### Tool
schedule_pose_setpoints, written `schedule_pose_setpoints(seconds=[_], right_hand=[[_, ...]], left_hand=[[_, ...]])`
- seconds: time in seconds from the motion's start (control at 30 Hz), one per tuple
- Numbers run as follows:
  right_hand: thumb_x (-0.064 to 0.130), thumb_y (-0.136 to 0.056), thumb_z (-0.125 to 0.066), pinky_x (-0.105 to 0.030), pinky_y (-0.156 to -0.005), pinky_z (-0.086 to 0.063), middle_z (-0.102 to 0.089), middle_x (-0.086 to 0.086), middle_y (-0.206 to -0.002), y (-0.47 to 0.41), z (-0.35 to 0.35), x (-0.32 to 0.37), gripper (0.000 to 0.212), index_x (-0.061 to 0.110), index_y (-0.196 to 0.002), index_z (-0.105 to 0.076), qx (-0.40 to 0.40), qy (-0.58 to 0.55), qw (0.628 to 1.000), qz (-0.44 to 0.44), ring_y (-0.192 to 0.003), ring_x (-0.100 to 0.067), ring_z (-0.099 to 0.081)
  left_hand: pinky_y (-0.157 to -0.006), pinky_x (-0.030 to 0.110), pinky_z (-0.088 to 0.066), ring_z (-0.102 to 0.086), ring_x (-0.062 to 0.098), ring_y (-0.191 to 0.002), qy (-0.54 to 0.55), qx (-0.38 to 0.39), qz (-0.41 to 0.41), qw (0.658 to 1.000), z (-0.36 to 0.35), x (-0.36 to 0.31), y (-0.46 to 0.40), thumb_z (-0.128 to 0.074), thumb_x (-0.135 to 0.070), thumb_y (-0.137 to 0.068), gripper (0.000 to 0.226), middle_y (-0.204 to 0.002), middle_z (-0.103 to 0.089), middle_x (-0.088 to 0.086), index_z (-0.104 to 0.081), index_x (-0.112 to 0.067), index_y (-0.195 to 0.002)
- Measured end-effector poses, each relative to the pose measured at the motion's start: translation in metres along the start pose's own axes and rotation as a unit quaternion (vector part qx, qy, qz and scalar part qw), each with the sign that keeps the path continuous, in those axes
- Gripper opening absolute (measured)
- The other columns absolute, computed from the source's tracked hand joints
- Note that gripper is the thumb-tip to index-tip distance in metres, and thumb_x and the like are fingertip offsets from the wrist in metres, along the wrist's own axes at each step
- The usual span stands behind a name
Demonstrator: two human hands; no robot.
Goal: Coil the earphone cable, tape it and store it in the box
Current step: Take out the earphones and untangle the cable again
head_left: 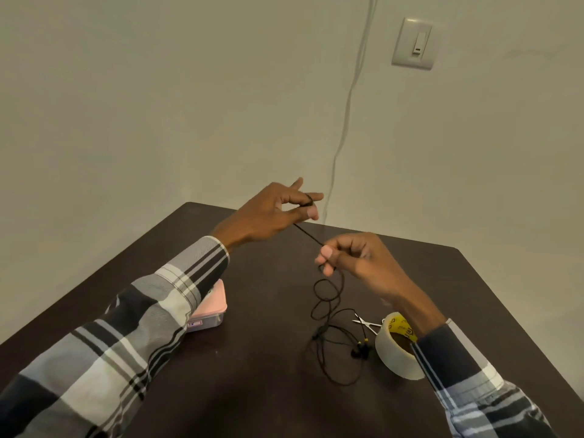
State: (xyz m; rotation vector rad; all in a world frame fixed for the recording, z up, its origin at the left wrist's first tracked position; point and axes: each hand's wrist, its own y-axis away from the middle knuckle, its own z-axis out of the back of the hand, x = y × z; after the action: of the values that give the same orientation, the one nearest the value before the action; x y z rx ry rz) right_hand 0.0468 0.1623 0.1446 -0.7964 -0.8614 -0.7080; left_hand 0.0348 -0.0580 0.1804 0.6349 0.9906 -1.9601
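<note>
The earphone cable (327, 306) is thin, light and limp — the left hand (268, 213) has it wound on its fingers, the right hand (350, 256) pinches the slack; best gripped close to the coil.

- Left hand (268, 213) bare, no rings.
- Right hand (357, 257) bare.
- Sleeves (132, 336): long, plaid in black, grey and white, cuffs at the wrists.

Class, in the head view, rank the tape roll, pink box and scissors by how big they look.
1. Tape roll, though it lies nearer the camera.
2. Pink box, partly hidden by a sleeve, so unsure.
3. Scissors, clearly smallest.
</note>
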Motion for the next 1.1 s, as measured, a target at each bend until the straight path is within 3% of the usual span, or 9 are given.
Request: schedule_pose_setpoints(seconds=[0.13,0.3,0.4,0.47,0.57,0.73,0.9,1.1], right_hand=[[0.016,-0.097,-0.06,-0.027,-0.083,-0.054,-0.07,-0.006,-0.069,0.007,0.016,0.006,0.024,0.016,-0.077,-0.073,-0.028,0.009,0.999,0.012,-0.088,-0.034,-0.07],[0.016,-0.095,-0.062,-0.022,-0.074,-0.053,-0.067,-0.009,-0.067,0.007,0.036,0.012,0.021,0.004,-0.084,-0.074,-0.05,0.011,0.998,0.031,-0.072,-0.018,-0.067],[0.017,-0.095,-0.063,-0.019,-0.073,-0.052,-0.07,-0.01,-0.07,0.005,0.042,0.017,0.019,0.007,-0.084,-0.075,-0.063,0.04,0.996,0.041,-0.071,-0.013,-0.067],[0.02,-0.095,-0.065,-0.02,-0.077,-0.053,-0.073,-0.005,-0.073,0.0,0.046,0.02,0.017,0.011,-0.085,-0.076,-0.086,0.076,0.992,0.049,-0.075,-0.01,-0.069],[0.02,-0.096,-0.066,-0.03,-0.079,-0.056,-0.073,0.004,-0.08,-0.008,0.048,0.023,0.016,0.013,-0.087,-0.077,-0.122,0.145,0.979,0.07,-0.081,-0.007,-0.068],[0.009,-0.096,-0.064,-0.034,-0.074,-0.051,-0.064,0.003,-0.09,-0.022,0.031,0.012,0.012,0.013,-0.087,-0.071,-0.106,0.24,0.952,0.157,-0.086,-0.016,-0.061],[0.008,-0.096,-0.058,-0.028,-0.075,-0.045,-0.058,0.001,-0.093,-0.022,0.021,-0.006,0.015,0.012,-0.083,-0.063,-0.103,0.208,0.964,0.131,-0.087,-0.015,-0.057],[0.009,-0.097,-0.059,-0.034,-0.078,-0.05,-0.062,0.005,-0.09,-0.013,0.006,-0.029,0.016,0.013,-0.082,-0.063,-0.063,0.214,0.969,0.103,-0.086,-0.013,-0.06]], left_hand=[[-0.122,0.038,-0.017,-0.015,-0.001,-0.147,-0.021,0.031,0.024,0.999,0.005,0.019,0.006,-0.064,-0.032,-0.094,0.02,-0.142,-0.055,-0.007,-0.078,-0.019,-0.099],[-0.126,0.038,-0.009,-0.021,0.001,-0.146,-0.048,0.067,0.033,0.996,0.005,0.031,0.013,-0.065,-0.031,-0.093,0.024,-0.142,-0.054,0.005,-0.078,-0.013,-0.101],[-0.123,0.039,-0.022,-0.044,0.003,-0.137,-0.034,0.083,0.048,0.995,0.005,0.033,0.02,-0.067,-0.025,-0.093,0.016,-0.133,-0.063,0.002,-0.078,-0.016,-0.098],[-0.115,0.041,-0.037,-0.057,0.008,-0.125,0.026,0.126,0.065,0.99,0.006,0.028,0.028,-0.066,-0.021,-0.094,0.014,-0.12,-0.071,-0.005,-0.079,-0.015,-0.097],[-0.109,0.039,-0.042,-0.058,0.022,-0.127,0.174,0.201,0.065,0.962,0.004,0.01,0.045,-0.056,-0.011,-0.097,0.028,-0.104,-0.076,-0.003,-0.077,-0.021,-0.082],[-0.109,0.057,-0.04,-0.052,0.038,-0.131,0.388,0.236,-0.011,0.891,-0.009,-0.005,0.058,-0.063,-0.029,-0.092,0.018,-0.134,-0.061,0.017,-0.072,-0.013,-0.09],[-0.108,0.061,-0.039,-0.046,0.041,-0.135,0.509,0.192,-0.074,0.836,-0.006,-0.016,0.052,-0.062,-0.029,-0.093,0.019,-0.142,-0.054,0.018,-0.072,-0.013,-0.093],[-0.099,0.055,-0.05,-0.049,0.039,-0.133,0.552,0.009,-0.102,0.827,0.011,-0.024,0.032,-0.066,-0.033,-0.088,0.015,-0.142,-0.056,0.014,-0.071,-0.018,-0.088]])
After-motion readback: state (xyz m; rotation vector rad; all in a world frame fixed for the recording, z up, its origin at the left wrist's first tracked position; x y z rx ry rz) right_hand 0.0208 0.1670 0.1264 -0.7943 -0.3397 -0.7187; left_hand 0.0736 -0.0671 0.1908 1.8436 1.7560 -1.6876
